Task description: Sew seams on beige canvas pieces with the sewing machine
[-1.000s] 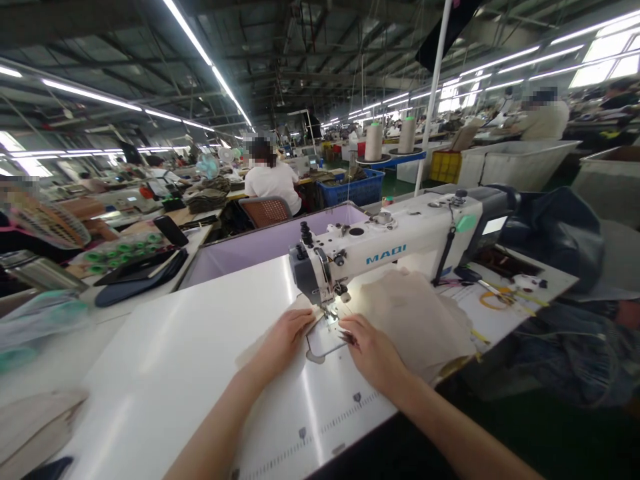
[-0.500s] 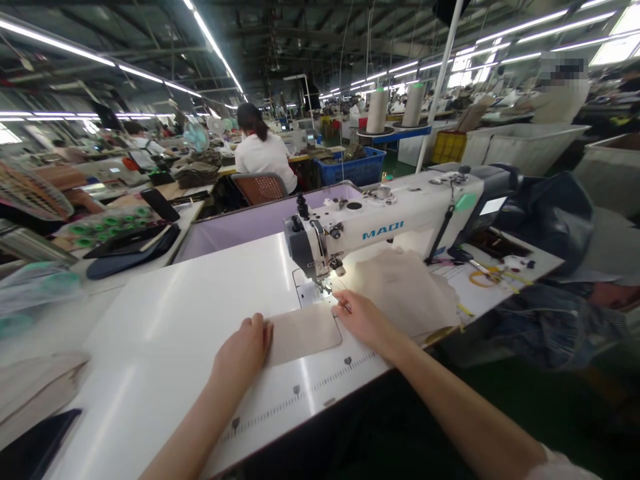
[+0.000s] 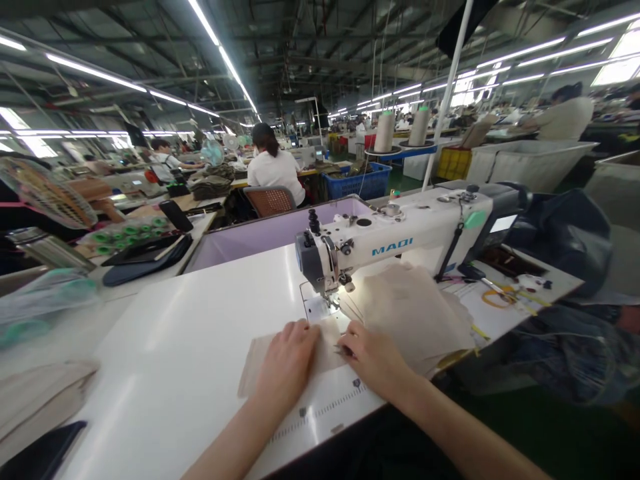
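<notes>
A beige fabric piece (image 3: 255, 360) lies on the white table in front of the sewing machine's needle area (image 3: 333, 303). My left hand (image 3: 290, 360) rests palm down across it, fingers close together, their tips partly hidden. At the fabric's right end, my right hand (image 3: 375, 357) is closed, thumb and fingers pinched around a small dark metal tool (image 3: 343, 349). Most of that tool is hidden, so its kind is unclear. Threads (image 3: 354, 308) run between the presser foot area and my right hand. A larger beige fabric stack (image 3: 415, 313) lies to the right, under the machine arm.
Yellow-handled scissors (image 3: 500, 297) lie right of the machine. More beige fabric (image 3: 40, 400) and a dark flat item (image 3: 45, 453) are at left. A lilac bin (image 3: 265, 230) stands behind the table, and a person in a white top (image 3: 275, 173) sits beyond.
My left hand has moved right, from the fabric's left end onto its middle. My right hand has drawn back from the needle toward me. The view has shifted slightly.
</notes>
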A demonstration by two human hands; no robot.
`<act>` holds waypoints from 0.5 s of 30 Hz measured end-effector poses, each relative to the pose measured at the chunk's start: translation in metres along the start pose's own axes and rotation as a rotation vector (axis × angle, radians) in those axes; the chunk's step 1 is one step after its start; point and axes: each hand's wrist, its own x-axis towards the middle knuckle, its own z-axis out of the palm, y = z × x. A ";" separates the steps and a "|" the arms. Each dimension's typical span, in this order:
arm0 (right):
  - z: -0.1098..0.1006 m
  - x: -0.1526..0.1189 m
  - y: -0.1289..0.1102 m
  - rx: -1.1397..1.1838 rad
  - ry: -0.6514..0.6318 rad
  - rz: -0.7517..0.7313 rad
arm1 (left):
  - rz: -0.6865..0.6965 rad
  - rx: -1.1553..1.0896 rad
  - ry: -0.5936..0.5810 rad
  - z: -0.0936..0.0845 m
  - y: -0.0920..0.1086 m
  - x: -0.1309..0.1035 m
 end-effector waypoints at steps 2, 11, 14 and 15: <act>0.000 0.000 0.001 -0.033 0.010 -0.035 | 0.181 -0.060 0.106 0.012 0.010 0.008; -0.003 0.024 0.009 -0.017 0.029 -0.086 | 0.138 -0.079 0.178 0.030 0.003 0.040; -0.004 0.028 0.011 -0.008 0.031 -0.093 | 0.121 -0.082 0.166 0.030 0.002 0.043; -0.004 0.028 0.011 -0.006 0.033 -0.095 | 0.120 -0.084 0.160 0.030 0.003 0.044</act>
